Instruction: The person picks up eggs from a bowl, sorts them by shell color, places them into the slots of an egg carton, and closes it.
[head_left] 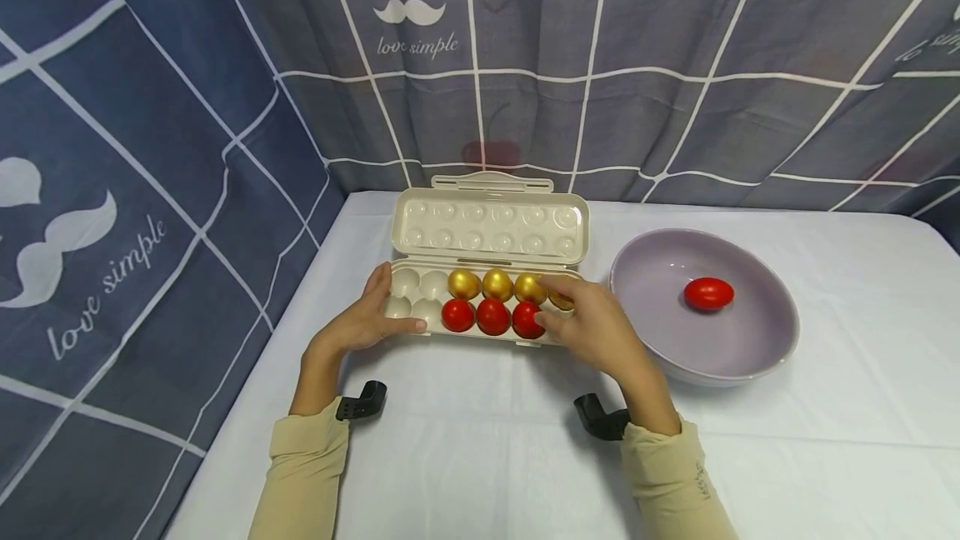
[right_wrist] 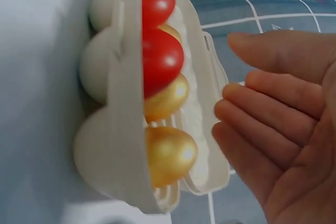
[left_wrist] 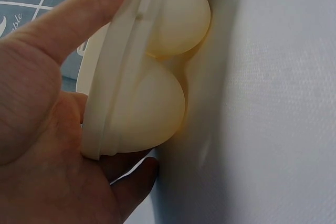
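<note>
A cream egg carton lies with its lid folded back on the table. My left hand grips its left end, thumb along the front rim and fingers around the end, as the left wrist view confirms. Several gold eggs fill the far row from the middle to the right end. In the near row sit three red eggs. Over the carton's right end hovers my right hand, fingers extended and holding nothing; the right wrist view shows it apart from the end gold egg.
To the right stands a wide mauve bowl with one red egg lying in it. A white cloth covers the table. Grey checked curtains hang behind and at the left.
</note>
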`<action>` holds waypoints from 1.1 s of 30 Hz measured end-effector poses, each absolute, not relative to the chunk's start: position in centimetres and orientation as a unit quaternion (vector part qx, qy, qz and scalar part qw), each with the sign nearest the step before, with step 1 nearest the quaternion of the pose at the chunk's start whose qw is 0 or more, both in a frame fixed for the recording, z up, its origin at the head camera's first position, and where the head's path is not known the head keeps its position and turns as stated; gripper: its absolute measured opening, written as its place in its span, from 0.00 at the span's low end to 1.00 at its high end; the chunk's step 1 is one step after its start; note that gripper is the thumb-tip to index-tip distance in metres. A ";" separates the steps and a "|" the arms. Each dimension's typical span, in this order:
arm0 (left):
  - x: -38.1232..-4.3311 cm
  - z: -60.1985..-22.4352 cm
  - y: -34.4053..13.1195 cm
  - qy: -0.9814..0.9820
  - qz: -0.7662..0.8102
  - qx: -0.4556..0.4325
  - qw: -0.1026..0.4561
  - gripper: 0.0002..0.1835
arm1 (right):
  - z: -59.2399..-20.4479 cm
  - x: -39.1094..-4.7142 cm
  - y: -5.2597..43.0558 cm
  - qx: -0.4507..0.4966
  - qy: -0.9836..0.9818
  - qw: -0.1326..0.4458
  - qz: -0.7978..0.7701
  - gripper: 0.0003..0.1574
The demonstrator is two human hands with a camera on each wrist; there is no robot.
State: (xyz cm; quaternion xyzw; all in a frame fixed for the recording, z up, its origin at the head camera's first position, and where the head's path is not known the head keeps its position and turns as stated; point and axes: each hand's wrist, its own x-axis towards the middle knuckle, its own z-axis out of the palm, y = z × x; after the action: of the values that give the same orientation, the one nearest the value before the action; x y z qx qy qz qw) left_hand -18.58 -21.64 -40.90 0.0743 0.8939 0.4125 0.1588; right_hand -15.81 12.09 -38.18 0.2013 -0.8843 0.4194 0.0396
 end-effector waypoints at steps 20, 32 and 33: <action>-18.5 -40.7 -21.7 0.892 0.414 0.083 0.160 0.64 | -37.2 -16.2 15.0 0.136 -0.892 0.080 0.423 0.36; -18.3 -40.8 -21.7 0.892 0.415 0.074 0.162 0.64 | -37.0 -16.0 18.9 0.079 -0.894 0.135 0.419 0.39; -18.4 -40.8 -21.6 0.892 0.415 0.073 0.163 0.64 | -37.0 -16.0 19.1 0.076 -0.895 0.134 0.418 0.40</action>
State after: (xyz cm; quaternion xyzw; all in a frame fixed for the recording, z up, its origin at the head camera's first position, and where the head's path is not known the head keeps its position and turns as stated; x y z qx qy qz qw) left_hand -18.35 -21.65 -40.80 0.0725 0.8922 0.4152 0.1625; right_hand -16.01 19.11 -37.02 0.0760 -0.8951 0.4183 0.1343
